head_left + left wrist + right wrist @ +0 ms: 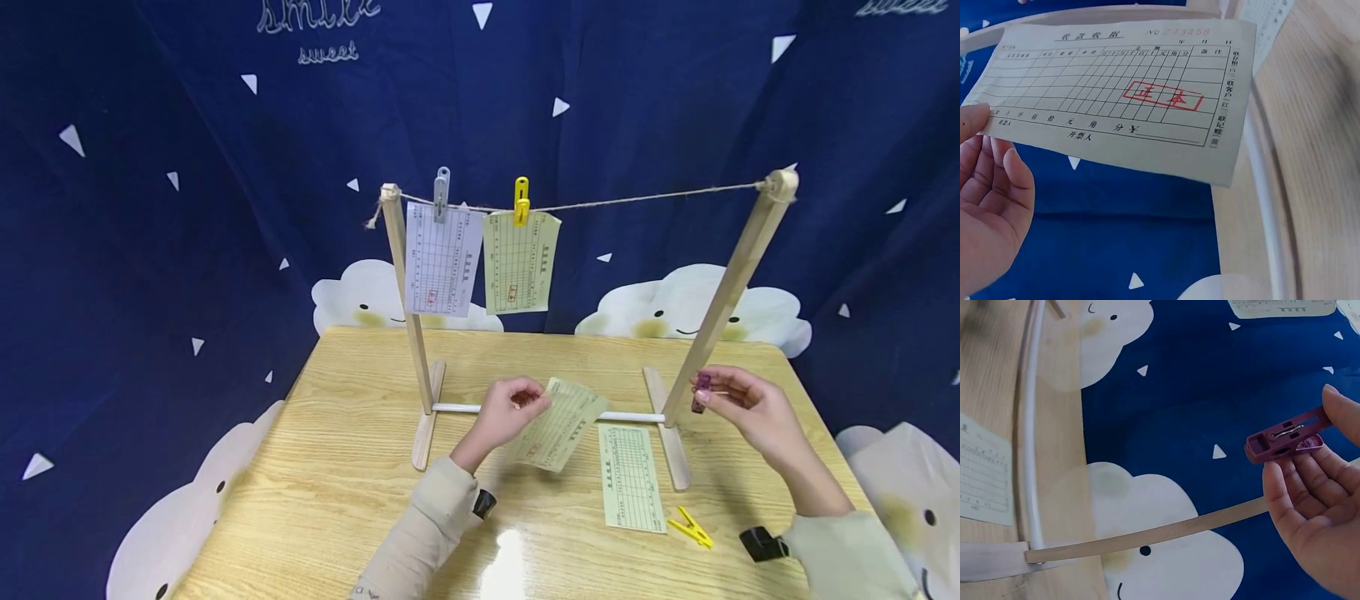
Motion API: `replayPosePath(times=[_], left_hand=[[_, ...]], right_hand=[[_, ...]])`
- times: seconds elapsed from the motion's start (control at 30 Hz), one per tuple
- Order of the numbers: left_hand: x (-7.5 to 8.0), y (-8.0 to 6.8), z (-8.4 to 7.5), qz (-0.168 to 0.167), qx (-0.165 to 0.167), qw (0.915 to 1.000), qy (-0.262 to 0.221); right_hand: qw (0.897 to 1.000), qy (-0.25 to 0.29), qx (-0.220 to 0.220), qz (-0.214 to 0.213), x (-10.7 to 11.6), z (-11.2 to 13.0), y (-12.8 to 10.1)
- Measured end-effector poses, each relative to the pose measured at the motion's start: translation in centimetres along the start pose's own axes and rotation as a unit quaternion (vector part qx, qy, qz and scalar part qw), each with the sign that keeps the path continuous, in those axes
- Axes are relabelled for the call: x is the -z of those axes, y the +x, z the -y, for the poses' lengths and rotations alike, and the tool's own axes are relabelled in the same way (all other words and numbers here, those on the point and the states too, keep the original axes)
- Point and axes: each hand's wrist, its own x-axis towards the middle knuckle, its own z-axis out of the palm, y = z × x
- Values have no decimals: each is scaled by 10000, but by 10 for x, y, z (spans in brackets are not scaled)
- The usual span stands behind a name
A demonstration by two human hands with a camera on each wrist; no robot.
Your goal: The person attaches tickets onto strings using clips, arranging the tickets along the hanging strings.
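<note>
My left hand (513,410) pinches a pale yellow-green receipt slip (564,425) by one edge, above the table. In the left wrist view the slip (1116,94) shows a printed grid and a red stamp, with the thumb on its corner. My right hand (757,410) holds a purple clothespin (701,393) near the right post; the right wrist view shows the clothespin (1285,434) between thumb and fingers. On the string (630,200) hang a white slip (444,267) under a grey clothespin (441,193) and a yellow slip (520,267) under a yellow clothespin (522,200).
A wooden frame has a left post (408,308), a right post (731,300) and a white bottom bar (633,417). Another yellow-green slip (632,479) lies on the table (315,467), beside a yellow clothespin (690,527). A dark blue curtain (600,100) hangs behind.
</note>
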Motion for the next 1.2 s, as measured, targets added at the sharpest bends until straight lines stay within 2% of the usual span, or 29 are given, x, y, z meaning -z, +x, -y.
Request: replayPosePath(times=[0.2, 0.4, 0.6, 0.77, 0.9, 1.07, 1.2], left_hand=[[0, 6, -9, -119, -150, 9998, -27], [0, 9, -13, -219, -248, 9994, -134], [0, 11, -19, -310, -223, 9992, -143], [0, 16, -25, -457, -337, 9981, -232], [2, 18, -29, -554, -419, 9973, -256], [5, 21, -33, -663, -592, 9958, -219], [8, 23, -38, -702, -708, 9948, -222]], right_hand=[[9998, -188, 32, 23, 1, 11, 10], [9997, -4, 211, 101, -1, 22, 22], [9971, 613, 422, 170, -2, 31, 31], [9884, 1297, 723, 307, -1, 41, 41], [9831, 1550, 913, 349, -1, 50, 48], [9717, 2080, 1014, 480, -2, 58, 54], [9706, 2055, 1120, 571, -4, 61, 58]])
